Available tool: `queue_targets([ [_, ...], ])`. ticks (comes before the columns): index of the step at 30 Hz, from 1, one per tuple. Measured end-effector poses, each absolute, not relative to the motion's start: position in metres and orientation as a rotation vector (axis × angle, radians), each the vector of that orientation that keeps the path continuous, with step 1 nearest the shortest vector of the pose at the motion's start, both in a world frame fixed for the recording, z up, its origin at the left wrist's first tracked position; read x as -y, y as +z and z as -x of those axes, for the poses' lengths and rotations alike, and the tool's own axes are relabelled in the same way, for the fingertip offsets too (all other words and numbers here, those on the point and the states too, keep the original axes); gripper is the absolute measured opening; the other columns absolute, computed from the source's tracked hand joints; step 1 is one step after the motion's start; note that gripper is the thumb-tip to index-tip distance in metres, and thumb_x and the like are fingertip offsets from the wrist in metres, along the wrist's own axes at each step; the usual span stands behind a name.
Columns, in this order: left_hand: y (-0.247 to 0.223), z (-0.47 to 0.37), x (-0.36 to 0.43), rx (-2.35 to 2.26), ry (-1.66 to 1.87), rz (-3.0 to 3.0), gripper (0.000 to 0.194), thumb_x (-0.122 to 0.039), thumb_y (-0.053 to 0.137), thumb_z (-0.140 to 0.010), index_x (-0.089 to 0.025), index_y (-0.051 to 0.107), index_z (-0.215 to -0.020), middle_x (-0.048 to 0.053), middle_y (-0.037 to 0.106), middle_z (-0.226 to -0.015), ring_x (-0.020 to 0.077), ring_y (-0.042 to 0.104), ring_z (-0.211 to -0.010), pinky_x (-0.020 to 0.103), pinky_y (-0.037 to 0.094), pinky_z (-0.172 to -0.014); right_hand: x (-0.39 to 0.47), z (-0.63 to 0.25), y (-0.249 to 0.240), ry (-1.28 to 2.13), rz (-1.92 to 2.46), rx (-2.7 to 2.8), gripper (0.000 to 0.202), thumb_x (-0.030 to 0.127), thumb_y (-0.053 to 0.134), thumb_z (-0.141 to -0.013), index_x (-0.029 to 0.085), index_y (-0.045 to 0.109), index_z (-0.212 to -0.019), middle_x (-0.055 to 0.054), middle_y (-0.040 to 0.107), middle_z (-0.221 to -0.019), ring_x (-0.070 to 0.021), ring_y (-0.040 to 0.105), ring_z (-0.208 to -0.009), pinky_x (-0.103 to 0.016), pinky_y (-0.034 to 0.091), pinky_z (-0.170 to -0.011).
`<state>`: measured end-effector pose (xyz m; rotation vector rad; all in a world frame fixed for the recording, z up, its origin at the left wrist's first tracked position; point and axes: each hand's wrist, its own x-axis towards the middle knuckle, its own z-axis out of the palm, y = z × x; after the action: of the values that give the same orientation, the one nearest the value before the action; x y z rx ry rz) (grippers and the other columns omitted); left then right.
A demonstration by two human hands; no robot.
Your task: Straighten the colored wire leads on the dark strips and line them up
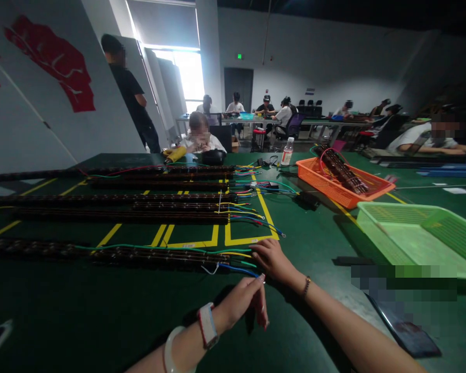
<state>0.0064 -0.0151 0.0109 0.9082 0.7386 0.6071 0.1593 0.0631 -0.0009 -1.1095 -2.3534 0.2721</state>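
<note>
A long dark cable bundle lies across the green table, with loose green, yellow and blue wires coming out of its right end. My left hand, wearing a watch, has its thumb and finger pinched at the end of the blue wire; its other fingers hang down. Just beyond it, my right hand has its fingers bent over the end of the long green wire. The exact contact under those fingertips is partly hidden. A white tie sticks out near the bundle's end.
More cable bundles lie farther back, over yellow tape markings. To the right are an orange basket holding a bundle, a green basket and a dark phone-like slab. A bottle stands behind; people sit beyond.
</note>
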Motion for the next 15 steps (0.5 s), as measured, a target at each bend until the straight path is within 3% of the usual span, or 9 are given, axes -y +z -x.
queue_targets([
  [5, 0.011, -0.005, 0.015, -0.74, 0.622, -0.904, 0.049, -0.057, 0.041, -0.084, -0.015, 0.052, -0.06, 0.003, 0.057, -0.045, 0.0137, 0.056, -0.041, 0.024, 0.044, -0.044, -0.058, -0.149, 0.019, 0.532, 1.122, 2.417, 0.024, 0.038, 0.051, -0.091, 0.019, 0.065, -0.089, -0.004, 0.063, -0.083, -0.0167, 0.055, -0.082, -0.03, 0.039, -0.079],
  [10, 0.007, -0.005, 0.015, -0.728, 0.63, -0.914, 0.052, -0.06, 0.041, -0.082, -0.015, 0.051, -0.057, 0.004, 0.057, -0.045, 0.0149, 0.056, -0.041, 0.026, 0.045, -0.045, -0.069, -0.136, 0.024, 0.816, 1.094, 2.499, 0.034, 0.049, 0.064, -0.078, 0.015, 0.061, -0.079, 0.0, 0.057, -0.073, -0.0124, 0.047, -0.065, -0.022, 0.034, -0.057],
  [12, 0.005, -0.005, 0.015, -0.718, 0.64, -0.897, 0.052, -0.06, 0.042, -0.081, -0.014, 0.051, -0.059, 0.004, 0.058, -0.047, 0.0154, 0.057, -0.043, 0.027, 0.045, -0.046, -0.075, -0.132, 0.02, 0.831, 1.092, 2.559, 0.036, 0.049, 0.069, -0.072, 0.014, 0.059, -0.072, 0.003, 0.053, -0.067, -0.0107, 0.043, -0.061, -0.021, 0.029, -0.053],
  [15, 0.003, -0.003, 0.013, -0.695, 0.651, -0.821, 0.046, -0.058, 0.045, -0.082, -0.014, 0.054, -0.076, 0.007, 0.064, -0.058, 0.018, 0.061, -0.049, 0.027, 0.045, -0.048, -0.082, -0.128, 0.018, 0.902, 1.069, 2.625, 0.033, 0.043, 0.069, -0.074, 0.014, 0.057, -0.066, 0.005, 0.05, -0.061, -0.0089, 0.04, -0.057, -0.02, 0.028, -0.052],
])
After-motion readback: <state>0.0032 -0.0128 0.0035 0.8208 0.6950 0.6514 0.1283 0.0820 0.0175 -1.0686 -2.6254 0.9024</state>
